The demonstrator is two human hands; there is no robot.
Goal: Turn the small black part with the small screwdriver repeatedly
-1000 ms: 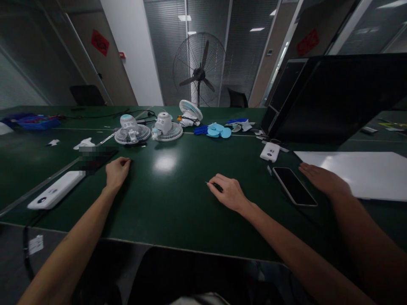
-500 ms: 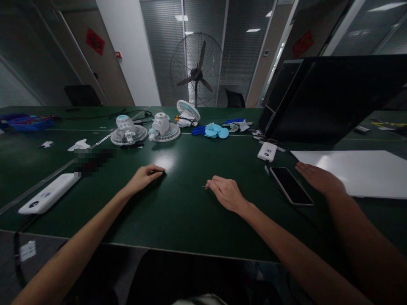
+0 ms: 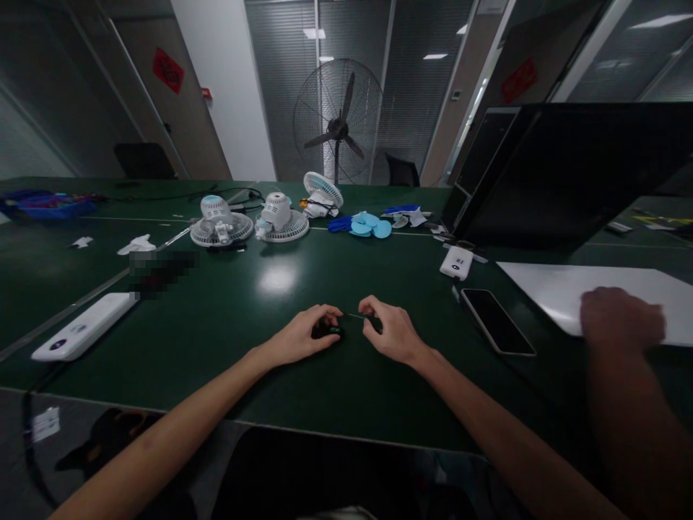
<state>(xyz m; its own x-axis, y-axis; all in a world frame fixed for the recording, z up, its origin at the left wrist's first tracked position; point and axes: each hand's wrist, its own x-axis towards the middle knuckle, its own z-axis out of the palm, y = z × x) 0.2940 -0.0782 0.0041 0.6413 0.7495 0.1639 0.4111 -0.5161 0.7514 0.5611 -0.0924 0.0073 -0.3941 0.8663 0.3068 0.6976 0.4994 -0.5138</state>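
Observation:
My left hand (image 3: 306, 336) rests low over the green table (image 3: 281, 397), its fingers curled toward the thumb. A small dark object (image 3: 335, 330) with a greenish glint shows at its fingertips; its kind cannot be made out. Facing it across a narrow gap, my right hand (image 3: 395, 332) is closed in a pinch. From its fingertips a thin, needle-like metal piece (image 3: 354, 315) points left toward my left fingers. The end inside the right hand is hidden.
Small white fans (image 3: 279, 217) and light-blue fan blades (image 3: 371, 224) lie farther back. Right of my hands are a phone (image 3: 498, 321), a white power bank (image 3: 456, 262) and a white board (image 3: 541, 285), with another person's blurred hand (image 3: 622, 318) above it. A long white device (image 3: 86, 328) lies left.
My left hand has moved right, close to my right hand. The right hand has turned slightly and stays near its place. The other person's hand has shifted right over the white board.

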